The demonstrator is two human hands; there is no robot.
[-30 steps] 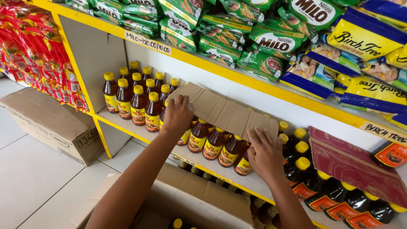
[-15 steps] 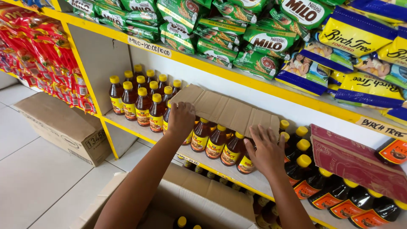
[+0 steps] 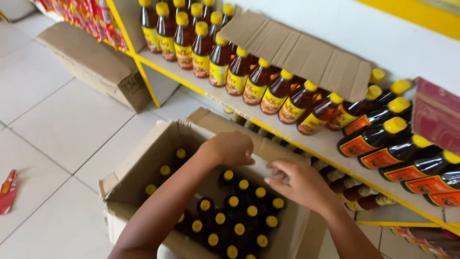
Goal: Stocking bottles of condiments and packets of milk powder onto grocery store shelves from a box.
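Note:
An open cardboard box (image 3: 143, 158) stands on the tiled floor, filled with several dark bottles with yellow caps (image 3: 239, 211). My left hand (image 3: 230, 148) hovers over the box near its far flap, fingers curled, holding nothing that I can see. My right hand (image 3: 299, 184) hangs just to the right of it above the bottles, fingers apart and bent. Above, a flat cardboard sheet (image 3: 299, 52) lies on top of upright brown bottles (image 3: 258, 81) on the yellow-edged shelf (image 3: 211, 96).
A closed cardboard box (image 3: 91, 62) sits on the floor at the left. More bottles with orange labels (image 3: 383, 139) lie tilted on the shelf at right, beside a red carton (image 3: 438, 115). A red packet (image 3: 7, 189) lies on the tiles at far left.
Both hands have left the cardboard sheet on the shelf and come down over the open box. The view has tilted down toward the floor.

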